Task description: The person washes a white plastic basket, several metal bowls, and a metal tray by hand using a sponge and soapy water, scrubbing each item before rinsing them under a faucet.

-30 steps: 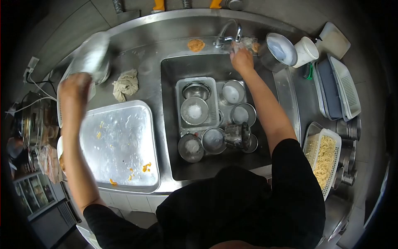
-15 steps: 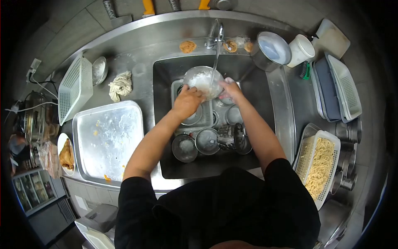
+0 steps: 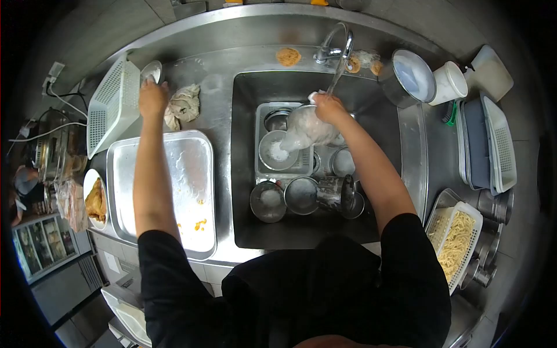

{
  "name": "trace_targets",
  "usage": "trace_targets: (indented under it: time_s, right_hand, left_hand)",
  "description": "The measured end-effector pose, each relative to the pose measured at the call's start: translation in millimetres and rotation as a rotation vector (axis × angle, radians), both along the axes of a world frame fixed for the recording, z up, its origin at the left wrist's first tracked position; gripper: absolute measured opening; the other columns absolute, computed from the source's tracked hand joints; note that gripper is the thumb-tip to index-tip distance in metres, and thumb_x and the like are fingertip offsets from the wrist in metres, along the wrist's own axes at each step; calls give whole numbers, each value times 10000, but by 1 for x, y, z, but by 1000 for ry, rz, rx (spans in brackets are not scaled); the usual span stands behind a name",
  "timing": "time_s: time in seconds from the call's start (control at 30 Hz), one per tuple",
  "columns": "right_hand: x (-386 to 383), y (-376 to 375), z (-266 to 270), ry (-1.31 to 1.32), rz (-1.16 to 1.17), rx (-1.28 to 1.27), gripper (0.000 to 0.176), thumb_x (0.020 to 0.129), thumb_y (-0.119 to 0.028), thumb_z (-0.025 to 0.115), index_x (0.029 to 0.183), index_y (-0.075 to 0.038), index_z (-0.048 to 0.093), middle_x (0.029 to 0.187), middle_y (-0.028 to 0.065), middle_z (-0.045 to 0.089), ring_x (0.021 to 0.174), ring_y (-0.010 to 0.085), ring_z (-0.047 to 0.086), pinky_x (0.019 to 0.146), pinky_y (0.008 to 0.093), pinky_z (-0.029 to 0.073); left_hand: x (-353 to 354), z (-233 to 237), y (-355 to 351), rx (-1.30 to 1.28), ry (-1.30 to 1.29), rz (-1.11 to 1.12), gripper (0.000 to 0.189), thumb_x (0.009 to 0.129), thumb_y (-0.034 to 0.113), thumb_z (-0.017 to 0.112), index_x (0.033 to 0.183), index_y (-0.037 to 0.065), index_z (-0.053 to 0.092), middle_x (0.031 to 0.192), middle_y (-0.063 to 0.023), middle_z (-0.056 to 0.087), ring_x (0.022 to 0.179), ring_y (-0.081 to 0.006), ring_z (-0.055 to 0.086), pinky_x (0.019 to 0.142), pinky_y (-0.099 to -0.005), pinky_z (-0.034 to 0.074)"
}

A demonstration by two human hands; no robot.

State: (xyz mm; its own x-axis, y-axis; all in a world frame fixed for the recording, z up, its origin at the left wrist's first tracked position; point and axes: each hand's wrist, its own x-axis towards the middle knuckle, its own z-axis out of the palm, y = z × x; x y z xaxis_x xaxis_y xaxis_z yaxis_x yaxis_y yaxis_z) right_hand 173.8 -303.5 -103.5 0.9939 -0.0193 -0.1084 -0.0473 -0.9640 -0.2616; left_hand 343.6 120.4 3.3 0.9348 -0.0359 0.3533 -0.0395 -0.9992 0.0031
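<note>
My left hand (image 3: 153, 100) reaches to a small white-streaked bowl (image 3: 152, 72) on the counter at the upper left, its fingers over the near rim. Over the sink (image 3: 246, 223), my right hand (image 3: 328, 108) is closed on a clear bowl (image 3: 307, 124) at its upper right edge, tilted, with cloudy water pouring off it. The faucet (image 3: 328, 54) runs beside that hand. Below lie a white perforated basket (image 3: 284, 173) and several metal bowls (image 3: 268, 200). What my right palm covers is hidden.
A large metal tray (image 3: 162, 138) and a crumpled cloth (image 3: 184, 104) lie left of the sink. A white basket (image 3: 113, 104) stands beyond. At right are a noodle basket (image 3: 457, 246), stacked trays (image 3: 477, 145) and a white tub (image 3: 449, 83).
My left hand has let go of the clear bowl and moved far left to the small bowl. My right hand has tipped the clear bowl, and water spills out. The camera view has shifted.
</note>
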Motion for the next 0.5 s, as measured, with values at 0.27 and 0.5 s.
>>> trace_targets:
  time_s: [0.27,0.5]
  right_hand:
    - [-31,10,18,-532,140,130,270,735,58,476,976,-37,550,1094,137,597,1041,334,546,867,414,448]
    - [-33,-3,10,-617,-135,255,250,710,35,503,948,-38,523,1073,140,608,1031,342,552,854,424,451]
  left_hand:
    - [32,-25,26,109,173,-32,239,876,254,486,940,54,601,988,-166,620,904,-345,597,785,-462,444]
    - [-26,23,-16,126,-43,-314,214,873,266,509,890,75,604,857,-158,629,823,-329,597,720,-459,435]
